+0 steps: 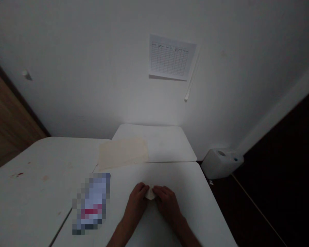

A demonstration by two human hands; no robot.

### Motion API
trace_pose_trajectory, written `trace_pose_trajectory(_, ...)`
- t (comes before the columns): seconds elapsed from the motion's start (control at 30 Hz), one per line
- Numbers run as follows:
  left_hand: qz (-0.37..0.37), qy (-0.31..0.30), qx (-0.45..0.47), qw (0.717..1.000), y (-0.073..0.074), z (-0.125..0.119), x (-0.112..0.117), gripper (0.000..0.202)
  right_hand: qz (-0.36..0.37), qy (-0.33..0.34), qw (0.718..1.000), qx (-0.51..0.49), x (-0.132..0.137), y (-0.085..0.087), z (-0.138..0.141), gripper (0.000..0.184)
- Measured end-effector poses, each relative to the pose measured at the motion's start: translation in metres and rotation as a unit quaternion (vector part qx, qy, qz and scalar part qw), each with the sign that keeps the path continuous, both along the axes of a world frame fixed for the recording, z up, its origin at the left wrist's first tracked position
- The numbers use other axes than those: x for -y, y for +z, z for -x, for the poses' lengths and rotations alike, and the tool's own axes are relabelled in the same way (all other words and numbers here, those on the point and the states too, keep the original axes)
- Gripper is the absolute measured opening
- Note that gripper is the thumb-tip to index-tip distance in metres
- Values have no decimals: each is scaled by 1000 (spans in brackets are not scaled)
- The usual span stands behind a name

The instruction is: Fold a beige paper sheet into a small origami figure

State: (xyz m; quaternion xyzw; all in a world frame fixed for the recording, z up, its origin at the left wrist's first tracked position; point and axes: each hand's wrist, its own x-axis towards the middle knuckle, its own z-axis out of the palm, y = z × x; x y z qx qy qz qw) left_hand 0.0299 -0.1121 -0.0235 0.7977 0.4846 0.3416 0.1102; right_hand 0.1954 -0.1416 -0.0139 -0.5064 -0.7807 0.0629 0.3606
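My left hand (136,203) and my right hand (167,203) rest on a white folding table (185,181), close together. Between their fingertips is a small folded piece of cream paper (150,193), pinched from both sides. The hands hide most of it, so its exact shape cannot be told. A flat cream paper sheet (123,153) lies farther ahead, across the join between tabletops.
A rectangular item (91,203), pixelated beyond recognition, lies left of my hands. More white tabletops (33,171) extend left and ahead, with a red mark on one. A white plastic container (221,163) stands on the floor at right. A printed grid sheet (171,57) hangs on the wall.
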Motion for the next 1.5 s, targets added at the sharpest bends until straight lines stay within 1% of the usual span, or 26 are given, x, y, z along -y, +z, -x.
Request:
trace_pose_trajectory(0.17, -21, -69, -42, 997, 11, 10, 1, 50, -10, 16, 1000, 9, -2, 0, -1, 29)
trace_pose_trajectory(0.27, -29, -114, -74, 990, 15, 20, 3, 55, -19, 23, 999, 30, -3, -1, -2, 27)
trace_pose_trajectory(0.33, -41, -130, -94, 986, 13, 27, 5, 55, -26, 28, 998, 49, -4, -2, -2, 26)
trace_pose_trajectory(0.43, -64, -137, -119, 981, 4, 34, 5, 53, -24, 31, 996, 74, -4, 0, -1, 24)
trace_pose_trajectory(0.5, -65, -141, -128, 980, -2, 35, 5, 56, -18, 31, 995, 88, -4, 3, -1, 24)
trace_pose_trajectory(0.57, -56, -147, -130, 979, -3, 34, 4, 60, -10, 35, 995, 93, -3, 8, -2, 25)
trace_pose_trajectory(0.63, -44, -154, -131, 978, 2, 33, 6, 62, 5, 49, 995, 92, 0, 16, -5, 28)
trace_pose_trajectory(0.73, -20, -174, -135, 975, 17, 34, 12, 59, 35, 73, 992, 96, 5, 31, -9, 31)
trace_pose_trajectory(0.83, 14, -206, -130, 970, 32, 37, 19, 53, 50, 91, 989, 104, 9, 43, -13, 25)
trace_pose_trajectory(0.93, 34, -193, -104, 975, 36, 37, 21, 43, 51, 102, 988, 105, 10, 46, -13, 18)
trace_pose_trajectory(1.03, 31, -167, -85, 982, 31, 32, 17, 32, 47, 86, 990, 100, 9, 41, -11, 16)
trace_pose_trajectory(1.17, 16, -143, -80, 986, 24, 26, 14, 23, 45, 68, 992, 94, 8, 32, -8, 13)
trace_pose_trajectory(1.4, 11, -138, -88, 986, 18, 27, 16, 29, 52, 64, 993, 82, 8, 32, -8, 11)
trace_pose_trajectory(1.5, 12, -143, -86, 986, 19, 29, 16, 33, 53, 59, 995, 58, 7, 28, -8, 18)
